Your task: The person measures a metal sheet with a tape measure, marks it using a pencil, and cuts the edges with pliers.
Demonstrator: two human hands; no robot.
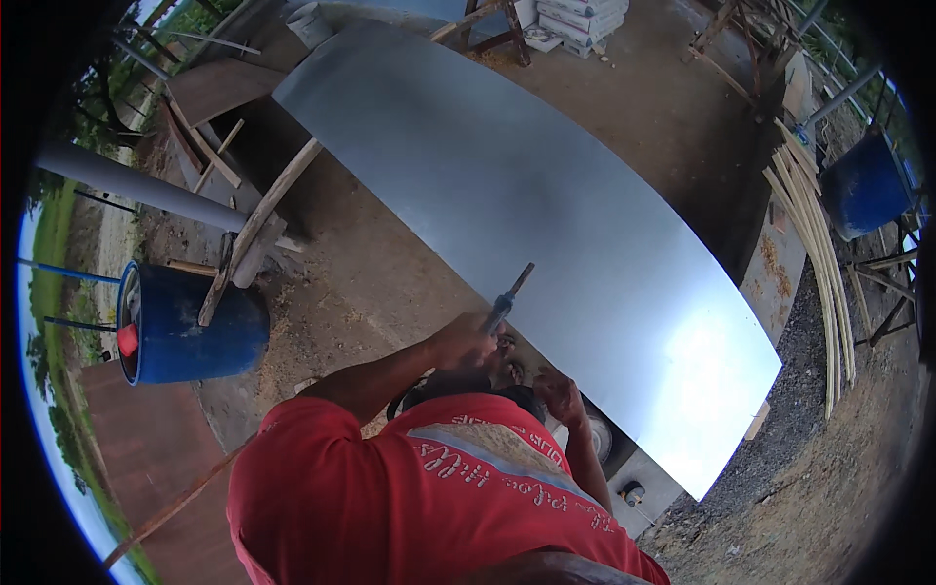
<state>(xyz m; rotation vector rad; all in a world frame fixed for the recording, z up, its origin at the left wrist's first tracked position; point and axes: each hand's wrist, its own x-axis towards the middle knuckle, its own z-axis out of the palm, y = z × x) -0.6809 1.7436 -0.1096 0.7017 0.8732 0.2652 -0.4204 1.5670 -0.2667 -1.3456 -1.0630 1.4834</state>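
Observation:
A large, smooth metal sheet [468, 185] stretches from the far left to the near right in front of me. My left hand [463, 341] is closed round a narrow hand tool [500, 310] at the sheet's near edge. The tool has a blue-grey body and a thin brownish end pointing up and away, over the sheet; its exact kind is unclear. By the same edge, further right, my right hand [560, 397] has its fingers curled. Whether it grips the sheet or something small is hidden.
Blue barrels [195, 322] stand at left and far right [866, 185]. Rough timbers [258, 229] lean by the left barrel. Long wood strips [814, 263] lie on the right. Stacked white packages [582, 21] and a wooden trestle [507, 29] are at the back. A small black object [633, 491] lies near right.

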